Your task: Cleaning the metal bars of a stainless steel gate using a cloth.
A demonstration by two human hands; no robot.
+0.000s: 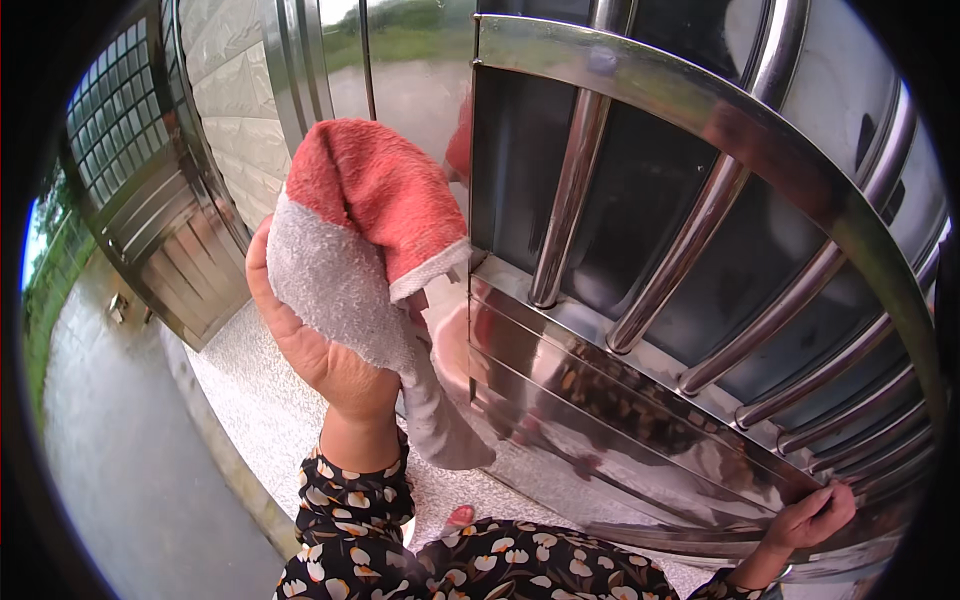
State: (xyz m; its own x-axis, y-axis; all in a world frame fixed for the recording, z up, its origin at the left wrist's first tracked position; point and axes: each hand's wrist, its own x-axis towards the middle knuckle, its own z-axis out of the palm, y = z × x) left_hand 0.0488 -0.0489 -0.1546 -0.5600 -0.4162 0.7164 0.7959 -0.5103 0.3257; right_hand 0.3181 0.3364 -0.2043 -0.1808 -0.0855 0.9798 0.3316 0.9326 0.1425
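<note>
My left hand is raised in front of a polished metal door or wall panel. It holds a terry cloth, red on its upper part and grey below, folded over the palm with one end hanging down. The cloth's right edge is close to the panel's upright seam; whether it touches cannot be told. At lower right, my right hand has its fingers curled at the bottom rail below the shiny metal bars. Whether those fingers grip the rail or only rest there is hidden.
A curved-looking metal crossbar spans the bars, with dark glass behind them. Further left stand a tiled wall and an open metal door with a grid window. Below are a speckled step and a concrete path.
</note>
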